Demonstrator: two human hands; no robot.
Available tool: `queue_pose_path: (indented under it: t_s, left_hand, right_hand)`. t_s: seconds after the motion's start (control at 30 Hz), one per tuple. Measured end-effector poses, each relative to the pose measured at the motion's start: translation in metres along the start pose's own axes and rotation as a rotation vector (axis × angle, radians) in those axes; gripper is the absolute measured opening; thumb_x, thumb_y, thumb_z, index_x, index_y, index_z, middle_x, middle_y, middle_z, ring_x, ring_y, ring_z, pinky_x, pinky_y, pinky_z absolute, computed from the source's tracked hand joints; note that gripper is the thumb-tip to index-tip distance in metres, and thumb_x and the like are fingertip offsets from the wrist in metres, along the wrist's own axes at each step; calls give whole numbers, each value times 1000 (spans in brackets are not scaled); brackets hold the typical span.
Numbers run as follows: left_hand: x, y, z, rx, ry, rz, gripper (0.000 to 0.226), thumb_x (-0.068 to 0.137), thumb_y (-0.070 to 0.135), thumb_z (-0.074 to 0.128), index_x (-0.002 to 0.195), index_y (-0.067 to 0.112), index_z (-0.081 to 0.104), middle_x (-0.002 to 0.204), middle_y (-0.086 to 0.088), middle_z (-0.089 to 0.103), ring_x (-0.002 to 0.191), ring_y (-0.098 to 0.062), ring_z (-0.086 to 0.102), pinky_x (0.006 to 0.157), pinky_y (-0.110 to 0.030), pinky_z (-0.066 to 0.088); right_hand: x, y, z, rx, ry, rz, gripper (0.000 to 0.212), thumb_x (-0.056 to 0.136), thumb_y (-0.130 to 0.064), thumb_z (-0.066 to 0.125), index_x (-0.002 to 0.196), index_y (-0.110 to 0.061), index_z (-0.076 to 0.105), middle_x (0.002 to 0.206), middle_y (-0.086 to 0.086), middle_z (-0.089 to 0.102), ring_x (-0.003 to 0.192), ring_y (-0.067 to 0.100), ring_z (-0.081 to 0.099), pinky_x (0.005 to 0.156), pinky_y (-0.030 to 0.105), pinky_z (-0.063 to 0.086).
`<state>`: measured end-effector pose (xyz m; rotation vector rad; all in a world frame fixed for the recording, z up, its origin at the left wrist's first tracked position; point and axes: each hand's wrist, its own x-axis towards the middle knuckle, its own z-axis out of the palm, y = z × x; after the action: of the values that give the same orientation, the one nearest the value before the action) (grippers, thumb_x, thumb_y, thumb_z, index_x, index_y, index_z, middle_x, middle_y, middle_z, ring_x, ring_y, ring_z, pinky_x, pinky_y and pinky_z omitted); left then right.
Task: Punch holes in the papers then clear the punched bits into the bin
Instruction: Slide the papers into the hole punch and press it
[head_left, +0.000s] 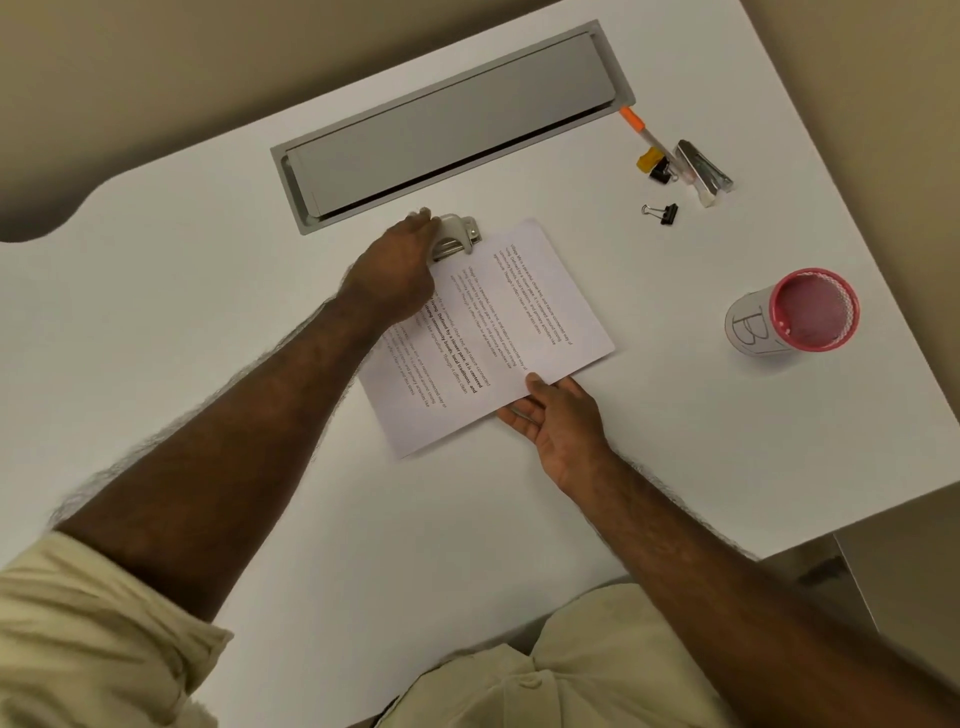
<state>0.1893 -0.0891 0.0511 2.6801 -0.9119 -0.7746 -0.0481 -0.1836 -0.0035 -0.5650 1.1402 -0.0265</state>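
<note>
A printed stack of papers (498, 332) lies at an angle in the middle of the white desk (208, 312). Its far left corner sits in a grey metal hole punch (457, 236). My left hand (400, 270) rests over the punch and grips it from the left. My right hand (553, 421) holds the papers' near right edge, thumb on top and fingers underneath. A pink mesh cup, the bin (802, 312), stands to the right with a paper label marked "B".
A long grey cable hatch (447, 124) is set into the desk behind the punch. At the far right lie an orange-capped pen (636, 122), a stapler (704, 166), a yellow item (649, 158) and two black binder clips (662, 213).
</note>
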Motion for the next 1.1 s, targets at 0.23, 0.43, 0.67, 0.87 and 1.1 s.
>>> queue_pose_path:
  t_s: [0.23,0.43,0.67,0.87,1.1]
  left_hand:
    - [2,-1,-1,18,2,-6,71,103,-5,50,170,8,32,181,-12,25,168,-31,24,136,-44,22]
    - [5,-3,0,20,3,-11,70,105,-4,50,171,9,31,181,-11,25,168,-31,25,135,-43,21]
    - [7,-3,-1,13,5,1,66,103,-5,54,167,6,38,177,-15,34,163,-36,34,133,-47,27]
    - [5,-2,-4,17,0,13,60,105,-3,53,164,4,42,173,-18,41,159,-38,40,131,-47,31]
    - [6,-1,-11,22,-7,43,41,107,0,49,147,0,57,148,-23,63,133,-42,60,103,-47,49]
  right_hand:
    - [3,4,-1,-4,28,3,28,103,-6,62,130,-15,67,104,7,82,91,26,81,68,39,65]
    - [3,5,3,17,34,-3,24,103,-5,62,122,-17,70,108,11,80,90,27,81,68,39,66]
    - [1,4,13,27,7,-33,22,103,-5,61,117,-19,69,101,6,82,90,26,81,68,38,65]
    - [1,5,24,13,3,-40,25,103,-5,61,122,-20,68,105,7,81,90,26,81,67,38,65]
    - [1,7,29,15,3,-28,22,104,-6,60,111,-25,69,102,6,80,84,23,81,66,37,65]
